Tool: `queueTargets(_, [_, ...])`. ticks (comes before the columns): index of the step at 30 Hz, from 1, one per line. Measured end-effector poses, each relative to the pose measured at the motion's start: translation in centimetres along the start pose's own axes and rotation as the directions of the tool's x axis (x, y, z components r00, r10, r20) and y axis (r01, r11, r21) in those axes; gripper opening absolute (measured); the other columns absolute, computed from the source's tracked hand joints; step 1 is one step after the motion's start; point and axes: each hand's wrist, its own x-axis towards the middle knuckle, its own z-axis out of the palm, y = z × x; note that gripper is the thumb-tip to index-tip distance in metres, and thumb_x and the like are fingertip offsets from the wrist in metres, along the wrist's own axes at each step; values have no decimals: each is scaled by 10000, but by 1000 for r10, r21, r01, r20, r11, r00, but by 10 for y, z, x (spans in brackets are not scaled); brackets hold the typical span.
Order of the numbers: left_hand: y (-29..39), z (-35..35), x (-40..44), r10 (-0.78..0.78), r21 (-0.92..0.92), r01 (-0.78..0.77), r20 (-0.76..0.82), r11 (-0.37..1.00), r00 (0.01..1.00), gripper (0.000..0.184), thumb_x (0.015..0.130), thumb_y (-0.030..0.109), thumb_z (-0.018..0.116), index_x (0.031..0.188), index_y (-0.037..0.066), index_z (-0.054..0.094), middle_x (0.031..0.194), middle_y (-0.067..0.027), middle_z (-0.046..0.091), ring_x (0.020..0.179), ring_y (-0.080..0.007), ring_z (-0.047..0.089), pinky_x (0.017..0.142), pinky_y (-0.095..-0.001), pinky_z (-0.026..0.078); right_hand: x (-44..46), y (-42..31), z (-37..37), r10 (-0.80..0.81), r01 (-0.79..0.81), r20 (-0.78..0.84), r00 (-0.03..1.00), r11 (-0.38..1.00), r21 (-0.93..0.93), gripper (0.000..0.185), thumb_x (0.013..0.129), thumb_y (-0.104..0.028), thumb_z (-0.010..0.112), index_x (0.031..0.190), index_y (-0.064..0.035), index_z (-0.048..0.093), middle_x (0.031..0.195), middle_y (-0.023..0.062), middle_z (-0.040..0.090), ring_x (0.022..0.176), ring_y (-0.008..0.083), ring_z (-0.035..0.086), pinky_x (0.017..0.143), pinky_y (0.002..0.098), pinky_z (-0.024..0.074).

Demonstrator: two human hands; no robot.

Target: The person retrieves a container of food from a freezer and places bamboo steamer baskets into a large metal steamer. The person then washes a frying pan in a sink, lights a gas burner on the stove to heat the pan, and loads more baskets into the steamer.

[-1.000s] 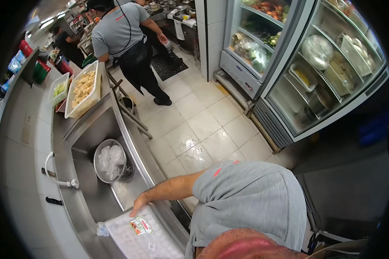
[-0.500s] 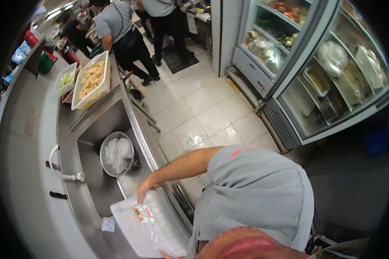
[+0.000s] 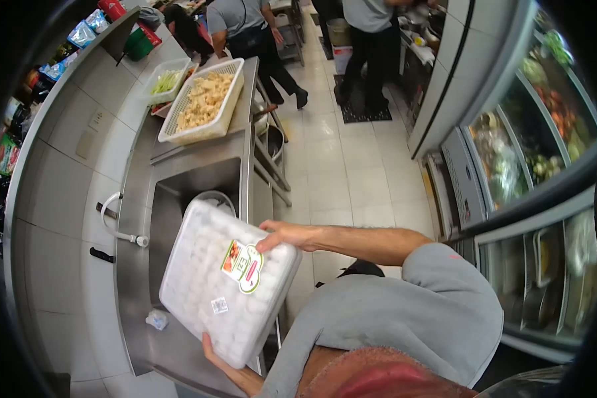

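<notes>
A wide, shallow translucent white plastic box (image 3: 209,265) holds rows of pale rounded items; a coloured label and a small white sticker are on its lid. My right hand (image 3: 282,237) grips its upper right edge, thumb on top near the label. My left hand (image 3: 227,368) is at the lower edge, fingers against the side and partly hidden beneath it. The box is tilted over the steel sink (image 3: 179,182). Behind it, only the rim of a round metal bowl (image 3: 217,199) shows.
A perforated white crate (image 3: 235,83) of pale chunks and a tub of green strips (image 3: 162,83) stand on the counter. A white faucet (image 3: 123,232) and black-handled knife (image 3: 101,255) are by the wall. Crumpled plastic (image 3: 156,320) lies nearby. Glass-door fridges (image 3: 464,179) stand right; co-workers (image 3: 245,40) stand beyond.
The box has been raised from low over the sink edge and tilted, now covering most of the bowl. More of my left hand shows. The camera view has turned.
</notes>
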Motion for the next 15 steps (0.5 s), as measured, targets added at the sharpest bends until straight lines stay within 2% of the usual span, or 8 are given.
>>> queueTargets(1, [-2, 27, 8, -3, -29, 4, 29, 1000, 1000, 663, 810, 358, 478, 1311, -47, 323, 1246, -218, 446, 1090, -329, 497, 904, -413, 431, -12, -16, -21, 0, 1, 10, 1000, 1000, -24, 907, 685, -355, 721, 1321, 55, 220, 1249, 218, 396, 1163, 262, 413, 942, 348, 362])
queueTargets(3, [-4, 87, 31, -141, -93, 177, 306, 980, 942, 657, 811, 341, 482, 1310, -51, 315, 1231, -212, 461, 1068, -345, 514, 908, -425, 436, -32, -47, -64, -67, 67, -129, 989, 998, -3, 891, 697, -327, 715, 1323, 63, 217, 1237, 212, 413, 1154, 256, 429, 948, 358, 359])
queueTargets(6, [-10, 182, 44, -162, -59, 197, 366, 979, 916, 640, 803, 325, 500, 1287, -62, 341, 1219, -222, 469, 1070, -353, 513, 911, -431, 432, -62, -99, -121, -115, 132, -207, 972, 989, 68, 882, 708, -294, 708, 1337, 58, 197, 1254, 216, 398, 1160, 257, 426, 956, 367, 355])
queueTargets(7, [-13, 210, 57, -159, -88, 227, 474, 970, 866, 636, 790, 295, 526, 1278, -71, 346, 1208, -233, 475, 1062, -352, 519, 905, -430, 437, -69, -117, -138, -116, 128, -198, 973, 990, 50, 882, 708, -294, 708, 1337, 58, 197, 1254, 216, 398, 1160, 257, 426, 956, 367, 355])
queueTargets(10, [-27, 297, 88, -131, -71, 198, 528, 978, 839, 581, 813, 289, 501, 1245, -83, 393, 1184, -242, 504, 1038, -340, 542, 907, -417, 440, -74, -158, -196, -151, 182, -265, 952, 979, 95, 868, 717, -261, 699, 1346, 47, 186, 1264, 216, 390, 1139, 259, 449, 950, 361, 366])
queueTargets(12, [-39, 355, 119, -130, -94, 220, 563, 971, 816, 572, 793, 269, 526, 1224, -90, 411, 1151, -242, 525, 1008, -336, 557, 898, -403, 448, -65, -178, -245, -189, 274, -464, 865, 954, 121, 819, 721, -241, 694, 1331, 32, 220, 1226, 199, 430, 1111, 252, 478, 933, 347, 384])
queueTargets(14, [-49, 413, 153, -124, -46, 188, 598, 981, 792, 569, 776, 254, 542, 1214, -89, 423, 1131, -237, 535, 1001, -328, 561, 890, -395, 452, -58, -207, -297, -217, 301, -468, 857, 947, 112, 783, 725, -224, 684, 1320, 30, 242, 1209, 188, 448, 1101, 248, 486, 931, 344, 388])
queueTargets(15, [-61, 434, 179, -166, -32, 231, 601, 972, 781, 546, 760, 215, 562, 1211, -48, 399, 1117, -212, 524, 983, -313, 558, 871, -396, 459, -54, -217, -316, -225, 319, -479, 848, 940, 123, 748, 729, -206, 674, 1308, 28, 263, 1193, 178, 467, 1091, 244, 495, 929, 341, 393])
